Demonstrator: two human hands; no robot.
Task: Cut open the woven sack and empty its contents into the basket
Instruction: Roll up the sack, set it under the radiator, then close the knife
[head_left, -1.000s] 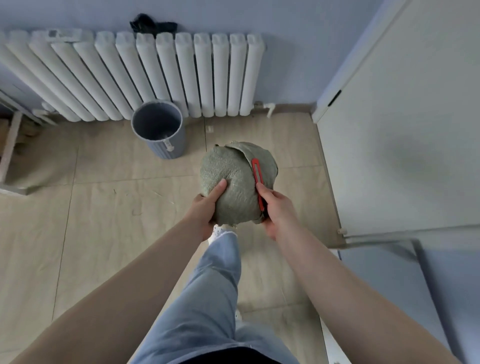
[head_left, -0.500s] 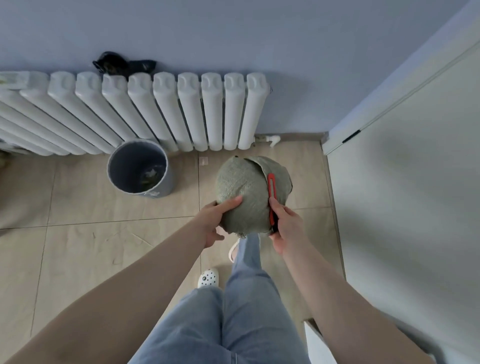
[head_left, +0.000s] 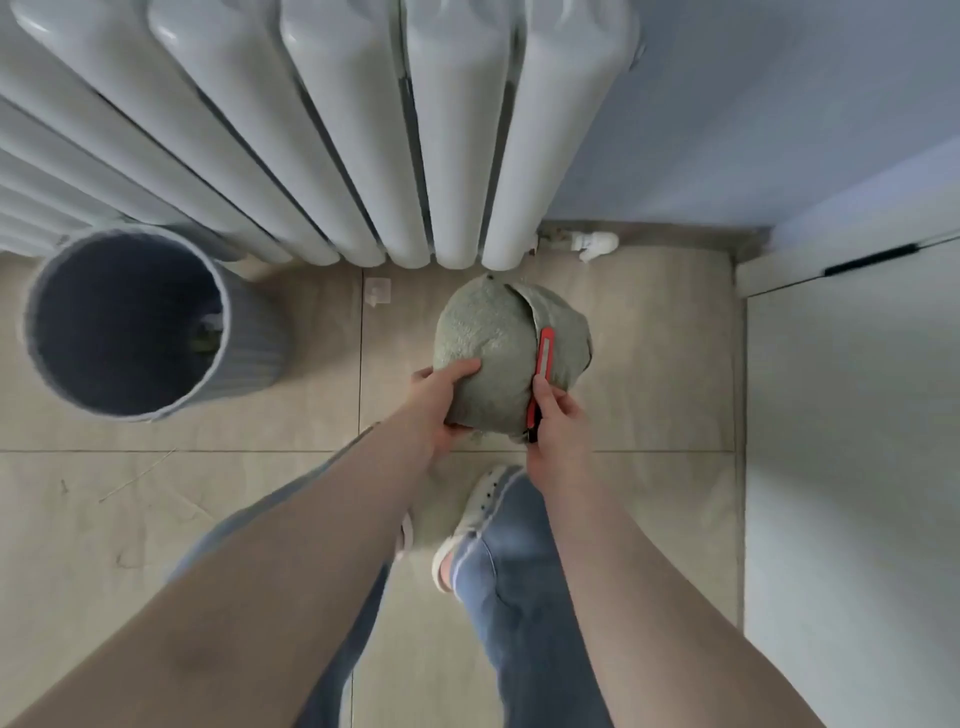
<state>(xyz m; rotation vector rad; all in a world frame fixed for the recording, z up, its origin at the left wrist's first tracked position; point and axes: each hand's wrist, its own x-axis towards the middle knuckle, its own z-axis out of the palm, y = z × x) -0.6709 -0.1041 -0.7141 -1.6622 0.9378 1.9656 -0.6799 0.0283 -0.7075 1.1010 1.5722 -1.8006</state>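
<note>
Far left, the grey basket (head_left: 124, 322) stands on the floor (head_left: 649, 364) at the foot of the radiator (head_left: 363, 130), its mouth open upward and almost bare inside. At centre, my left hand (head_left: 441, 410) cups the woven sack (head_left: 493, 353) from its left and underside, fingers clenched on the cloth; the sack is held in the air above the tiles, right of the basket and well apart from it. To the right, my right hand (head_left: 558, 426) pins a red utility knife (head_left: 540, 374) flat against the sack beside an overlapping fold. I judge the step to be carrying; next, bring the sack over the basket, then cut.
</note>
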